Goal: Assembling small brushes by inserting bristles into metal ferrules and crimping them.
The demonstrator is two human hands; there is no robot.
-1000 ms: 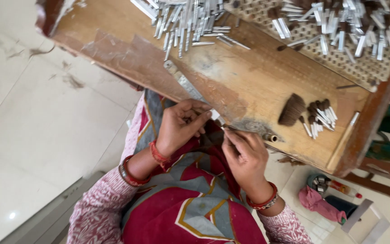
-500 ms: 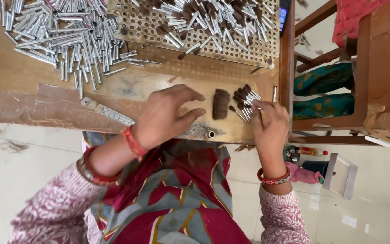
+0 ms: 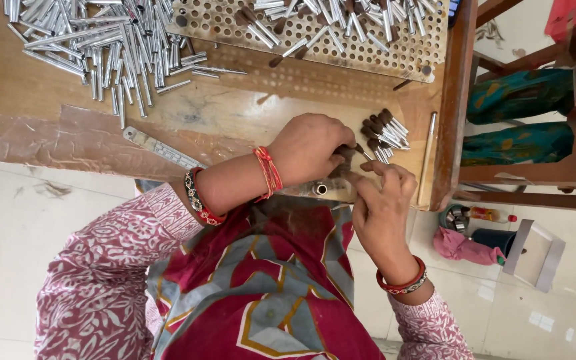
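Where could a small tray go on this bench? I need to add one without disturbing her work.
Bare wood lies along the near edge of the table, left of the metal ruler and below the loose pile of metal tubes. It is crowded around the left hand, right hand, the brown-tipped bundle and the perforated board.

A worn wooden workbench [image 3: 48,100] stands on pale floor tiles [image 3: 28,227] beside a wooden frame [image 3: 535,177].

left hand [image 3: 309,148]: fingers curled, knuckles up (bangled wrist bent) | right hand [image 3: 380,200]: fingertips pinched, seemingly meeting the left | forearms converging
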